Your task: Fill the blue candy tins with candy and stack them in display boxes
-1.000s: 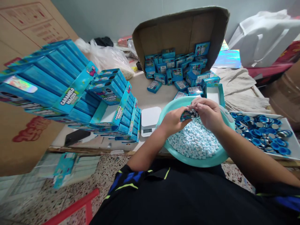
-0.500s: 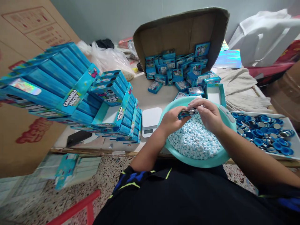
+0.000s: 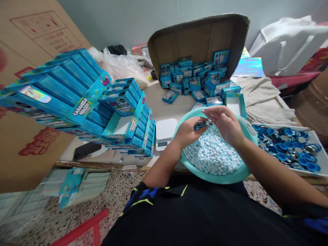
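To the left of my hands, stacked blue cartons are leaning beside a small scale. My left hand is gripping a little blue box over the basin of pale candies, while my right hand is cupping loosely over its open end. Blue caps are lying farther right.
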`<move>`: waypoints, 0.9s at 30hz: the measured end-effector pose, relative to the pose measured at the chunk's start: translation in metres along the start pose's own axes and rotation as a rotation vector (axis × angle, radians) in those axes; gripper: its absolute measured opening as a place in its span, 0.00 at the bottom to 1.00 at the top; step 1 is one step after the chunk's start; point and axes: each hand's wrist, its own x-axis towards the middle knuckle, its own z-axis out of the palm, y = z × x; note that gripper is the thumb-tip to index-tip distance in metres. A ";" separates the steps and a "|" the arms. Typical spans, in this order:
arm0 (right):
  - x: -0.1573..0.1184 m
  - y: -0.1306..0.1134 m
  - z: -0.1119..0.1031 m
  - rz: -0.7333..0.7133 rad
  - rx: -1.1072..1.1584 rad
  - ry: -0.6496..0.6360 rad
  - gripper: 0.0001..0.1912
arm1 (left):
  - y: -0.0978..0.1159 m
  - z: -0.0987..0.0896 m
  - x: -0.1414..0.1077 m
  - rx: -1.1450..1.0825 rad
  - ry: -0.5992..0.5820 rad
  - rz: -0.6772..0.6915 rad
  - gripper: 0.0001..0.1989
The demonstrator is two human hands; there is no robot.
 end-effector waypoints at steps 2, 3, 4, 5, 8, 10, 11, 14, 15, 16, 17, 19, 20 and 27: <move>-0.001 0.001 0.000 0.003 -0.009 -0.009 0.19 | 0.001 0.000 -0.001 -0.001 0.002 -0.029 0.18; -0.001 0.001 0.000 0.000 -0.025 0.000 0.19 | 0.001 0.000 -0.001 -0.005 0.004 -0.037 0.19; -0.001 0.002 0.000 -0.009 -0.044 0.022 0.18 | 0.001 0.000 -0.001 -0.008 0.003 -0.035 0.19; -0.001 0.002 0.000 -0.021 -0.063 0.052 0.17 | 0.001 0.000 -0.001 -0.009 0.002 -0.020 0.18; 0.002 0.005 -0.005 -0.050 -0.133 0.164 0.11 | 0.000 -0.001 0.000 -0.008 -0.009 0.065 0.13; 0.004 0.007 -0.009 -0.040 -0.182 0.213 0.07 | -0.001 -0.001 0.001 -0.006 -0.007 0.091 0.12; 0.005 0.009 -0.011 -0.023 -0.207 0.226 0.06 | -0.001 -0.001 0.001 -0.005 0.000 0.086 0.12; 0.008 0.011 -0.015 0.061 -0.307 0.227 0.07 | 0.000 -0.002 0.001 -0.015 0.032 0.056 0.13; 0.008 0.011 -0.015 0.087 -0.350 0.209 0.08 | 0.000 -0.002 0.000 -0.020 0.045 0.050 0.13; 0.009 0.011 -0.015 0.108 -0.391 0.183 0.09 | 0.000 -0.002 0.000 -0.022 0.056 0.048 0.15; 0.008 0.012 -0.015 0.122 -0.426 0.153 0.10 | 0.000 -0.002 0.000 -0.023 0.063 0.052 0.15; 0.008 0.012 -0.013 0.131 -0.468 0.106 0.11 | 0.000 -0.002 0.000 -0.023 0.061 0.075 0.15; 0.008 0.013 -0.013 0.134 -0.478 0.095 0.11 | -0.001 -0.002 0.000 -0.021 0.052 0.090 0.14; 0.010 0.021 -0.017 0.259 -0.289 0.045 0.12 | -0.001 -0.001 0.001 0.052 -0.037 0.090 0.11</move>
